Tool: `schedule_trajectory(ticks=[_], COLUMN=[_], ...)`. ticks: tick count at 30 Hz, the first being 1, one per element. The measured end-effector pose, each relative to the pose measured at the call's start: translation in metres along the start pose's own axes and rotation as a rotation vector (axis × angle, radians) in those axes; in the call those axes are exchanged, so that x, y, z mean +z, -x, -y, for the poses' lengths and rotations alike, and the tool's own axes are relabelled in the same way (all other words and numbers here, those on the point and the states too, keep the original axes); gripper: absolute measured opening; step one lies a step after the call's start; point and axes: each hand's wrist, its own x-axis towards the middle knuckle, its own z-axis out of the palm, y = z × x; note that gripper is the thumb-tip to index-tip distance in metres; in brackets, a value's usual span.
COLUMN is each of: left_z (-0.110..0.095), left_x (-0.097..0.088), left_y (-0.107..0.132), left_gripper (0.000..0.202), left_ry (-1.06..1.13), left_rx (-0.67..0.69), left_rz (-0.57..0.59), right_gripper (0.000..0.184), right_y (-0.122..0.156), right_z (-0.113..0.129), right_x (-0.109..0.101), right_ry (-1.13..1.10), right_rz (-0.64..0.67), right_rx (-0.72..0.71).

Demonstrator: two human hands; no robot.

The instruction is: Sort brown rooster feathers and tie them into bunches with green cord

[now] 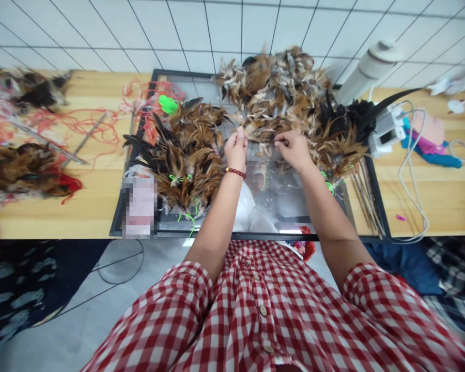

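Note:
My left hand (237,148), with a beaded bracelet at the wrist, is closed in a fist above the glass panel (290,201). What its fingers hold is hidden. To its right, my right hand (294,149) has thumb and forefinger pinched at the near edge of a heap of loose brown feathers (279,93); anything between the fingertips is too small to make out. Beside my left hand lie brown and black feather bundles (194,155) tied with green string (181,178). Another brown feather bundle (339,152) lies right of my right hand.
A pixelated phone-like object (139,206) lies at the panel's left. Thin sticks (366,199), a white power adapter (387,132) and a white cylinder (366,70) stand or lie right. Red string (96,126) and more feathers (19,168) cover the wooden table's left part. A tiled wall rises behind.

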Motion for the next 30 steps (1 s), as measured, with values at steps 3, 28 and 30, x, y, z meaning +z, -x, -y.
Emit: schedule_trajectory(ticks=[3, 28, 30], left_z=[-0.005, -0.004, -0.005], left_x=[-0.006, -0.008, -0.008], left_y=[-0.005, -0.005, -0.005], left_gripper=[0.034, 0.03, 0.031], left_ry=[0.034, 0.034, 0.046], left_rx=[0.012, -0.001, -0.004], left_rz=[-0.054, -0.111, -0.122], right_gripper=[0.034, 0.035, 0.03], right_y=[0.003, 0.021, 0.005], right_z=[0.027, 0.014, 0.035], right_x=[-0.003, -0.039, -0.028], right_ry=[0.134, 0.051, 0.176], right_rz=[0.027, 0.068, 0.061], right_rx=[-0.074, -0.099, -0.208])
